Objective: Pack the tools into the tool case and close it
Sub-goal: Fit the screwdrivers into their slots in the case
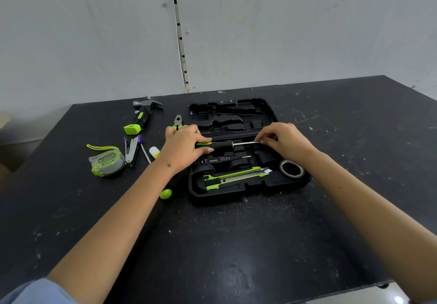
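Note:
The black tool case (238, 191) lies open on the table, its moulded lid (233, 114) flat behind the tray. My left hand (183, 146) grips the black-and-green handle of a screwdriver (223, 143) over the tray's upper row. My right hand (283, 141) pinches the tip of its metal shaft. In the tray lie a green utility knife (236, 176), a black tester pen (221, 159) and a roll of tape (292, 168). Left of the case lie a hammer (142, 117), pliers (177, 122), a tape measure (107, 163) and a folded metal tool (132, 148).
A small white bottle (154, 151) and a thin white stick (146, 153) lie by my left wrist. A green handle end (165, 194) shows under my left forearm. The black table (236, 244) meets a grey wall at the back; its right edge runs diagonally.

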